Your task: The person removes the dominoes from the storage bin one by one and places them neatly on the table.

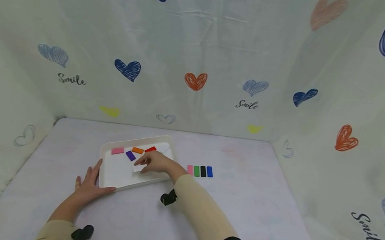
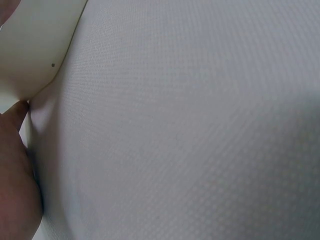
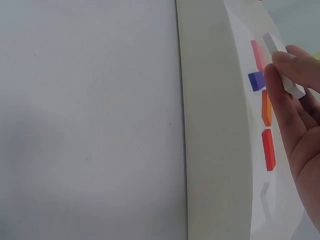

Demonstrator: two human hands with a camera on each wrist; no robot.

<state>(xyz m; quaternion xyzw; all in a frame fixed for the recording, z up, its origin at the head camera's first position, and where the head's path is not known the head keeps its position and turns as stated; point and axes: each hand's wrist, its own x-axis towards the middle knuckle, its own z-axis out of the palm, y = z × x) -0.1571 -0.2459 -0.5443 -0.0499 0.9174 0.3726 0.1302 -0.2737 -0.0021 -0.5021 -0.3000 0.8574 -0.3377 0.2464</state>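
Note:
A shallow white tray lies tilted at an angle on the table. Between thumb and fingers, my right hand pinches a white rectangular block above the tray. Around that hand in the tray are a pink block, a purple block, an orange block and a red block, which the hand partly covers in the head view. Another white block lies past the red one. My left hand is spread at the tray's near left corner, thumb along the front wall and fingers by the left side.
Right of the tray, a row of blocks stands on the table: pink, green, black and blue. A pale cloth printed with hearts hangs behind and at both sides of the table.

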